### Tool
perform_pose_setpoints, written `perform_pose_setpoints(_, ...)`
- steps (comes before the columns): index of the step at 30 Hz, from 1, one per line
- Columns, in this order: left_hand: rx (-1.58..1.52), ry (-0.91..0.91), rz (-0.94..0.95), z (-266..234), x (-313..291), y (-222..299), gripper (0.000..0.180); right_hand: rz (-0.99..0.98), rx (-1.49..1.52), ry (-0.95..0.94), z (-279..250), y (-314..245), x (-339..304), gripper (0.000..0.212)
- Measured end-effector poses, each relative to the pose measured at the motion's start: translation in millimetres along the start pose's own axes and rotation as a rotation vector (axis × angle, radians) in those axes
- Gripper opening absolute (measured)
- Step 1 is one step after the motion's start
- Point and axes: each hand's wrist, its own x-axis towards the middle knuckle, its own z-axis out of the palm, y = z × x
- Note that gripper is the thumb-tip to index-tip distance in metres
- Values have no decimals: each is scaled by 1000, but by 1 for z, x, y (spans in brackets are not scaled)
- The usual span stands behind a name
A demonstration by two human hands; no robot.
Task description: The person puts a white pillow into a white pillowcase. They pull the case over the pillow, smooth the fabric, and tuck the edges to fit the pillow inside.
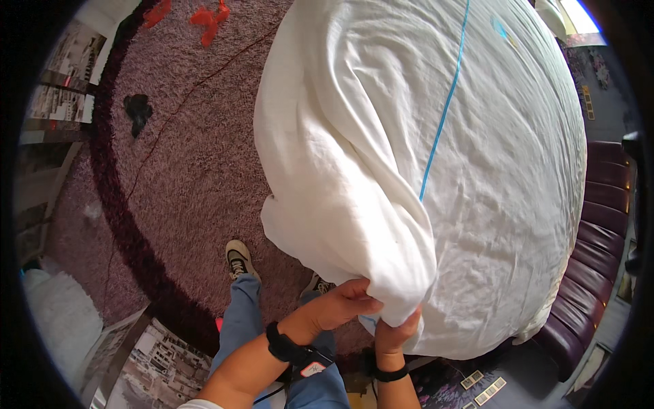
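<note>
head view, looking down: a white cloth (334,177) spreads over the middle and right of the scene, its gathered fold forming a long axis that runs from the far side to the near side, leaning slightly right as it comes near; the narrow end of the fold points to the near side, at the hands. the left hand (344,303) is nearly closed, thumb and bent fingers pinching the near edge of the cloth; the right hand (398,334), just to its right, is curled closed around the same end, some of its fingers hidden by the fabric. a narrow blue line (446,105) runs from the far edge toward the near side, and the fold covers its near end. to the left lies a purple carpet (204,136) with a dark border, bearing a black item (138,113) and, at the far left, red pieces (208,24). one shoe (239,261) shows whole; the other is partly covered by cloth and hand. a dark purple padded seat (591,252) curves along the right
</note>
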Motion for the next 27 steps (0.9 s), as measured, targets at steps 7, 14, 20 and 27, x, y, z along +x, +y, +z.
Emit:
perform_pose_setpoints(7,250,895,35,-29,13,-24,28,-198,-734,-491,7,-6,2,69)
perform_pose_setpoints(14,623,1319,240,-116,-38,-35,49,-350,-621,-327,42,-25,36,54)
perform_pose_setpoints(20,806,1139,247,-135,-49,-4,38,-242,-705,-47,111,-31,114,68)
perform_pose_setpoints(27,906,936,207,-124,-77,70,27,-318,-953,-387,117,-26,93,74)
